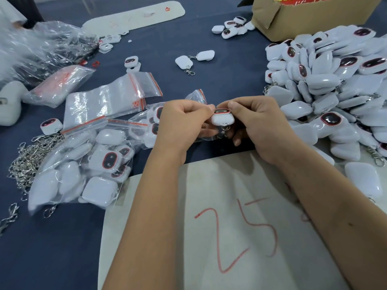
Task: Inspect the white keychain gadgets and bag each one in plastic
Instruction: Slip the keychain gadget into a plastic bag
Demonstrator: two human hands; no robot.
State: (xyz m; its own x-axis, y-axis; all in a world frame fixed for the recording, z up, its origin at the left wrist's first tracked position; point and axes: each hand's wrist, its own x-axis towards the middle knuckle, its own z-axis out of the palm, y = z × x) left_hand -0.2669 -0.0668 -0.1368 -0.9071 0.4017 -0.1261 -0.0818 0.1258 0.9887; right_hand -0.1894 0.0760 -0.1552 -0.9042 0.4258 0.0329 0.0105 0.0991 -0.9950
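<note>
Both hands meet at the middle of the table over one white keychain gadget (221, 118) with a dark, red-rimmed face and a metal clasp hanging below it. My left hand (184, 124) pinches its top left edge and also has a clear plastic bag (199, 95) under its fingers. My right hand (257, 124) grips the gadget's right side. A large heap of unbagged gadgets (335, 91) lies to the right. Bagged gadgets (90, 168) lie to the left, with empty zip bags (109, 101) behind them.
A pile of loose metal clasps (25, 162) sits at the left edge. A white sheet marked "25" (236, 233) lies under my forearms. A cardboard box (303, 15) stands at the back right, crumpled plastic (41, 45) at the back left, and two loose gadgets (194, 58) in the middle.
</note>
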